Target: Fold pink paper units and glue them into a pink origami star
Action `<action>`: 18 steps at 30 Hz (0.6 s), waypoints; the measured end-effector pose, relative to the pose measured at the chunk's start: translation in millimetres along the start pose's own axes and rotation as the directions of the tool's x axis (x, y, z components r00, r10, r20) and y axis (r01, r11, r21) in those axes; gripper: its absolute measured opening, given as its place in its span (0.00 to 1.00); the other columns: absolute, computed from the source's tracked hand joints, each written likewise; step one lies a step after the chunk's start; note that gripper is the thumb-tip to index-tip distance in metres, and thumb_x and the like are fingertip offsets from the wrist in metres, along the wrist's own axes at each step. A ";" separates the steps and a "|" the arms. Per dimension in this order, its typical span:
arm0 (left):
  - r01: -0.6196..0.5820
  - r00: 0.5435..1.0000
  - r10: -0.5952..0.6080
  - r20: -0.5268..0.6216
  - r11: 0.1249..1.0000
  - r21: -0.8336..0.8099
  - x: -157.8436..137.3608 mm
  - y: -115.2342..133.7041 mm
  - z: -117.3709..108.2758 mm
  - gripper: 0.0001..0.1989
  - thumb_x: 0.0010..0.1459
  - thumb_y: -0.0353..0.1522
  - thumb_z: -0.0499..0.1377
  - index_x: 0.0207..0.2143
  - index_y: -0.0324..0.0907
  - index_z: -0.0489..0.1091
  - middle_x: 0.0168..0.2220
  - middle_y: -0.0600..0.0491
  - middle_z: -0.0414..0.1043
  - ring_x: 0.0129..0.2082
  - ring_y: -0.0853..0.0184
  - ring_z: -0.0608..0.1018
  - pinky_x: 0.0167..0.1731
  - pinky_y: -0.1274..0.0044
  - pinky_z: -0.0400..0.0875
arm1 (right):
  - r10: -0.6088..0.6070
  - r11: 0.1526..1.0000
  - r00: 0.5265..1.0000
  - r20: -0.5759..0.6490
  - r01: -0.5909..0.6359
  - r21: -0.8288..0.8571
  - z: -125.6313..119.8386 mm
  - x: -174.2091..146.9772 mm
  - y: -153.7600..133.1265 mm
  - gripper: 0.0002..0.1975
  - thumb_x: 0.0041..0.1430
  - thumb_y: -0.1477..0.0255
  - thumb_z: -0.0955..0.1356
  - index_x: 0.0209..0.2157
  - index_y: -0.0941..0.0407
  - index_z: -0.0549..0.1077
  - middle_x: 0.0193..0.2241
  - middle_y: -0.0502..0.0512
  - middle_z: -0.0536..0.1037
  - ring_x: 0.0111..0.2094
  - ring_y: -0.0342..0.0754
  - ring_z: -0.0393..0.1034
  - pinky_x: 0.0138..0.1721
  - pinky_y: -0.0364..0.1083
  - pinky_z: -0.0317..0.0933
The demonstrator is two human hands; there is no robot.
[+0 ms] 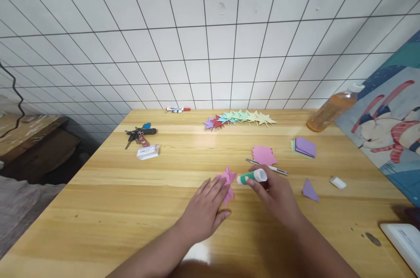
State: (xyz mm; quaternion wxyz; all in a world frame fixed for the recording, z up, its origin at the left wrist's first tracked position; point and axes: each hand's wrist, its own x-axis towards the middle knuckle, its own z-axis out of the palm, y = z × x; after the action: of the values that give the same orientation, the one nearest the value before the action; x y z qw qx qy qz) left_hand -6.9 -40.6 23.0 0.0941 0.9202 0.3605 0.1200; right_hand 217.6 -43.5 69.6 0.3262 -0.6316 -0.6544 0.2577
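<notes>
My left hand (206,208) lies flat with its fingers stretched over a pink folded paper leaf (229,176), pressing it on the table and hiding its left part. In my right hand (277,192) is a green-and-white glue stick (250,177), tilted, with its tip end close to the right side of the pink leaf. Whether the tip touches the paper I cannot tell. Just behind my right hand lie a small stack of pink paper (264,155) and a slim craft knife (278,170), partly covered by the hand.
A row of folded paper leaves (241,117) lies near the wall. Rightward are a purple paper stack (305,147), purple triangle (310,190), white cap (337,182) and tilted-looking bottle (333,109). Keys (141,133), a small white box (148,152) and a marker (178,109) lie leftward.
</notes>
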 end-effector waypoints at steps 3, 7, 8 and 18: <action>0.010 0.998 -0.010 0.060 1.000 -0.011 -2.0 -2.0 5.3 0.29 0.61 0.44 0.46 0.61 0.43 0.48 0.61 0.46 0.53 0.61 0.59 0.55 0.59 0.62 0.47 | -0.074 0.978 0.994 0.084 0.089 -0.190 13.8 6.2 -4.4 0.13 0.58 0.58 0.61 0.37 0.53 0.67 0.21 0.48 0.72 0.22 0.46 0.65 0.24 0.43 0.54; 0.025 0.996 -0.022 0.083 0.999 -0.031 -3.1 -2.6 8.2 0.31 0.60 0.45 0.47 0.62 0.44 0.47 0.62 0.47 0.52 0.62 0.59 0.53 0.60 0.61 0.44 | -0.119 0.953 0.983 0.138 0.152 -0.261 30.1 9.6 0.0 0.12 0.61 0.60 0.59 0.36 0.53 0.66 0.24 0.50 0.74 0.25 0.48 0.68 0.26 0.43 0.53; 0.024 0.996 -0.021 0.083 0.999 -0.035 -3.2 -2.6 8.4 0.30 0.59 0.45 0.48 0.62 0.45 0.47 0.62 0.47 0.52 0.62 0.59 0.53 0.60 0.60 0.44 | -0.122 0.951 0.982 0.142 0.157 -0.267 33.1 9.7 1.7 0.12 0.61 0.60 0.59 0.37 0.53 0.66 0.24 0.50 0.74 0.26 0.48 0.69 0.26 0.43 0.53; 0.038 0.996 -0.029 0.088 0.995 -0.095 0.2 -1.4 10.1 0.30 0.59 0.46 0.47 0.60 0.44 0.50 0.62 0.48 0.51 0.63 0.59 0.50 0.61 0.61 0.41 | -0.153 0.912 0.973 0.175 0.207 -0.354 43.8 11.9 6.6 0.13 0.62 0.61 0.58 0.38 0.54 0.67 0.28 0.52 0.75 0.27 0.48 0.69 0.26 0.44 0.54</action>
State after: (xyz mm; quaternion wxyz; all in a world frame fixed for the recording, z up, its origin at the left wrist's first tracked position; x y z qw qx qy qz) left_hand -4.8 -40.3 13.1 0.1561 0.9128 0.3652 0.0956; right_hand 189.1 -27.9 37.2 0.1762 -0.5983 -0.7684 0.1434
